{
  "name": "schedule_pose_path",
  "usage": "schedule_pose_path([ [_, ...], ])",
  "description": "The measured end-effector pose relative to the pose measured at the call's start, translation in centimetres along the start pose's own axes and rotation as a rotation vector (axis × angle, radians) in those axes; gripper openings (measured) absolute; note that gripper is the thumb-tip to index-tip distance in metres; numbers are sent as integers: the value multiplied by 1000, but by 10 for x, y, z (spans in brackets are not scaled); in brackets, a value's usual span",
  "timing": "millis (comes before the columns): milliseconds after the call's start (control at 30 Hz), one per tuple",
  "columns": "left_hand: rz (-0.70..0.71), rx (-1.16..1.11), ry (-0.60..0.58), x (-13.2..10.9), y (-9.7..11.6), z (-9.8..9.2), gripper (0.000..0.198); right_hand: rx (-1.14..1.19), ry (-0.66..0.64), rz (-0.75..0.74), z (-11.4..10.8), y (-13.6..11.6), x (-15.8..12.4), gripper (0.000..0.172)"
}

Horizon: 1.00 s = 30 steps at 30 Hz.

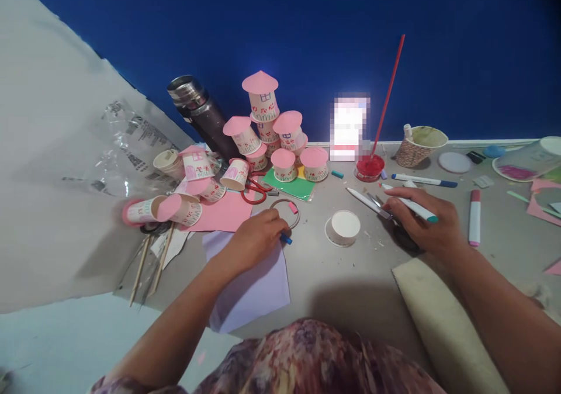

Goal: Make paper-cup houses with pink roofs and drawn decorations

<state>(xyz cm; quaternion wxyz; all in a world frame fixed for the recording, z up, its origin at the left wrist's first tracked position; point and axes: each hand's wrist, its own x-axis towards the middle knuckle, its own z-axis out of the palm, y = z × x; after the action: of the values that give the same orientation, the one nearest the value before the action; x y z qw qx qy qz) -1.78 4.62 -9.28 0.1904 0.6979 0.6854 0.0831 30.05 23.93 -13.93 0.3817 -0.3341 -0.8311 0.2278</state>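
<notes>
My left hand (262,237) is above the purple paper (254,289), fingers closed around a small blue piece (286,238) that looks like a marker cap. Most of that piece is hidden by the fingers. A white marker with a teal end (418,208) is gripped in my right hand (432,218), its tip pointing left. Just under this hand lie a white pen (366,200) and a metal-bladed tool (379,204). Between the hands a white paper cup (345,225) stands upside down on the table. Near my left fingers is a ring (299,217) with a pink piece (293,207).
Decorated paper cups with pink cone roofs (260,84) are stacked at the back left, beside a dark flask (205,113). Red-handled scissors (258,192) lie near them. Behind stand a phone (348,128) and a red pot (370,169). A pink marker (474,218) lies right.
</notes>
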Motion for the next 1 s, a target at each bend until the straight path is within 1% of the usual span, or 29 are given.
schedule_pose_path([
  [100,5,122,-81,-3,10,13,36,114,4,89,1,-6,0,26],
  [167,-27,184,-75,-3,11,21,37,258,23,204,0,-9,1,34],
  [233,-42,200,-59,-1,8,29,39,431,69,299,0,-10,2,43],
  [300,-24,202,-57,0,6,34,40,586,107,359,0,-12,5,47],
  [367,-9,163,-65,0,5,36,38,690,110,403,1,-13,8,48],
  [433,-29,28,-54,-2,8,33,31,756,97,433,3,-16,9,49],
  [467,-56,-87,-27,-4,11,31,27,785,92,442,3,-17,9,50],
  [533,-130,-404,76,-8,19,25,24,825,89,451,2,-22,6,50],
  [567,-170,-597,134,-9,25,22,29,823,85,449,0,-26,4,49],
  [633,-247,-1026,218,-9,37,16,40,753,59,411,-3,-38,-3,42],
  [700,-323,-1448,206,-5,50,13,38,631,13,301,-6,-55,-11,28],
  [767,-379,-1748,161,2,61,13,35,559,-3,121,-6,-74,-17,14],
  [800,-399,-1838,144,5,66,14,36,550,-13,12,-5,-83,-20,9],
  [833,-421,-1899,134,7,70,16,38,550,-25,-98,-3,-91,-21,8],
  [900,-454,-1961,107,10,76,20,41,551,-63,-262,1,-103,-22,14],
  [933,-464,-1973,92,11,78,22,41,548,-76,-308,2,-106,-21,17],
  [1000,-464,-1972,64,10,80,24,41,542,-77,-332,4,-107,-20,20],
])
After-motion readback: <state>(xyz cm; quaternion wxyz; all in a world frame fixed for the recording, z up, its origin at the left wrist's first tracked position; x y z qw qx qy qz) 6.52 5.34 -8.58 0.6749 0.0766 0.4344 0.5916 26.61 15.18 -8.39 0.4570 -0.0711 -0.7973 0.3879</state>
